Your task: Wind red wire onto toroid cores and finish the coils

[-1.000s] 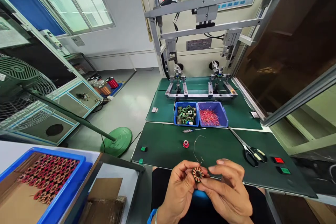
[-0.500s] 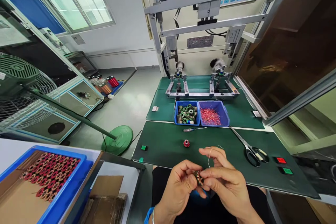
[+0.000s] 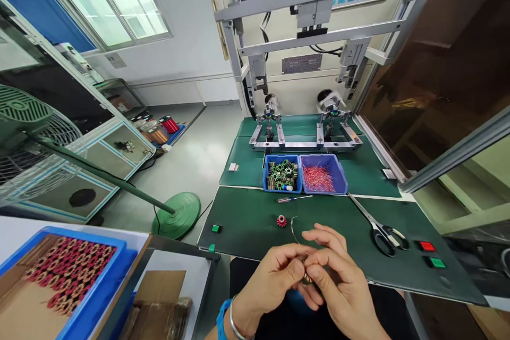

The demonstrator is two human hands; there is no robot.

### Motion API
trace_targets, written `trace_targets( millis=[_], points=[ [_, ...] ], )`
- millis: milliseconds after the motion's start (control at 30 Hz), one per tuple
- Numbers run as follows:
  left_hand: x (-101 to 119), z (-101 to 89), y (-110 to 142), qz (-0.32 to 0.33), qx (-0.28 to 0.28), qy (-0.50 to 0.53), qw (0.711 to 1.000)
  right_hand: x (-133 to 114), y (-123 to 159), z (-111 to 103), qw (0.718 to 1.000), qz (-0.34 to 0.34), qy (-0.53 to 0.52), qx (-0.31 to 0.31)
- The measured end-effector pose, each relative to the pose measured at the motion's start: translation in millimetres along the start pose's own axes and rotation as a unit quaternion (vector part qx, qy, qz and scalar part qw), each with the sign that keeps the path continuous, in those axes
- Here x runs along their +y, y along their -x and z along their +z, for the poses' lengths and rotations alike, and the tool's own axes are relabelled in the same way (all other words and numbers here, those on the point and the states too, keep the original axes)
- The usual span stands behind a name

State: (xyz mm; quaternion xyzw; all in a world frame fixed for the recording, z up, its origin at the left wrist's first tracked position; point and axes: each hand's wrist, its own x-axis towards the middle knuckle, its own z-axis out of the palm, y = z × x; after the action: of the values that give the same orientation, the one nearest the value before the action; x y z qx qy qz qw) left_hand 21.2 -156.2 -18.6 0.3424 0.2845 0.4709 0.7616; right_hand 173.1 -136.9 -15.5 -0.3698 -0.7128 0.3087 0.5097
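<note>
My left hand (image 3: 279, 281) pinches a small motor stator (image 3: 307, 278) with copper-coloured windings, just in front of the table's near edge. On the stator's other side, the thumb and index finger of my right hand (image 3: 338, 284) are closed against it, and its other fingers are curled loosely. Fingers cover most of the stator. A thin wire (image 3: 292, 229) rises from between the hands and bends over at its tip. Beyond my hands, a red-wound stator (image 3: 281, 221) rests on the green mat.
A blue bin (image 3: 264, 174) of green stator cores stands beside a bin (image 3: 343, 175) of red and pale wire pieces. A screwdriver (image 3: 294, 199) and scissors (image 3: 380, 231) lie nearer. Behind is a winding machine (image 3: 305, 144). At left, a blue tray (image 3: 121, 255) holds many red stators.
The wire's free end has swung from beside my right fingers to upright at the left. Both hands have drawn closer together around the stator, which is now more covered.
</note>
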Motion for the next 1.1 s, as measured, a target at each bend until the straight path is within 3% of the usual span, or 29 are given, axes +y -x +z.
trace_targets(
  millis=[433,833,1100],
  points=[
    [5.2,2.2,-3.0,-0.087,0.019,-0.103,0.991,3.2,3.0,-13.0,0.997,0.066,-0.03,-0.015],
    [-9.3,0.9,-1.8,-0.081,-0.01,-0.036,0.996,4.9,5.6,-20.0,0.992,0.108,-0.044,-0.037],
    [-5.1,8.5,-0.8,-0.046,-0.008,-0.106,0.993,0.3,8.7,-23.0,0.988,0.131,-0.052,-0.057]
  ],
)
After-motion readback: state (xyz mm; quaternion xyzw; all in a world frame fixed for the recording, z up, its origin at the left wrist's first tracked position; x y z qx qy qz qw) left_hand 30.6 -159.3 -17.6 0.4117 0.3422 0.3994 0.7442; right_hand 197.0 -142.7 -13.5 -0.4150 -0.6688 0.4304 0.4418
